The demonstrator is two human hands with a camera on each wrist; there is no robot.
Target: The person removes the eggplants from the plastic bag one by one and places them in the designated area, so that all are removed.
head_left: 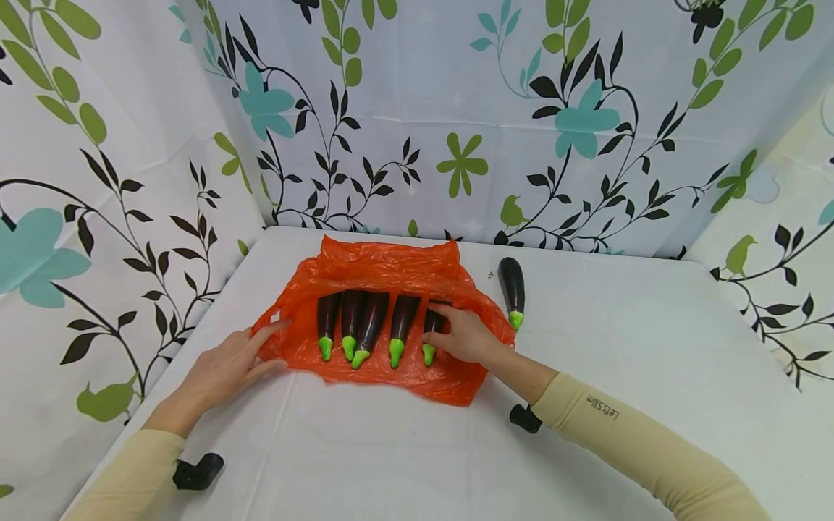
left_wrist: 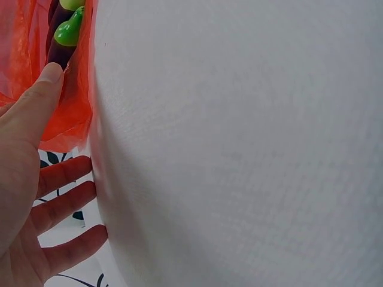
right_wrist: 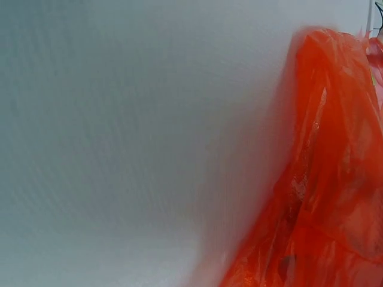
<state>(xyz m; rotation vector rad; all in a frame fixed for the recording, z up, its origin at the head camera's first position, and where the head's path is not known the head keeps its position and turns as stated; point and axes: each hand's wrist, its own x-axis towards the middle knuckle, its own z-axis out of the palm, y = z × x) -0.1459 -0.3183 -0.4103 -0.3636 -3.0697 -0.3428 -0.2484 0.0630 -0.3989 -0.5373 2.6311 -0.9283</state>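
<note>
A crinkled orange-red plastic bag point(head_left: 391, 271) lies on the white table with its mouth spread toward me. Several dark purple toy eggplants point(head_left: 371, 318) with bright green stems lie side by side in its opening, stems pointing at me. My right hand point(head_left: 465, 336) reaches in from the right, thumb and fingers around the rightmost eggplant point(head_left: 428, 353). At the bag's left edge, my left hand point(head_left: 224, 365) rests with fingers spread and extended. In the left wrist view its thumb point(left_wrist: 45, 89) overlaps the bag near a green stem point(left_wrist: 70, 30). The right wrist view shows only bag point(right_wrist: 335, 167) and table.
One more eggplant point(head_left: 512, 286) lies outside the bag, just to its right. The white tabletop point(head_left: 619, 325) extends to the right and in front. A leaf-patterned curtain point(head_left: 404, 116) hangs behind and beside the table. Black wrist cameras point(head_left: 198, 472) sit below both forearms.
</note>
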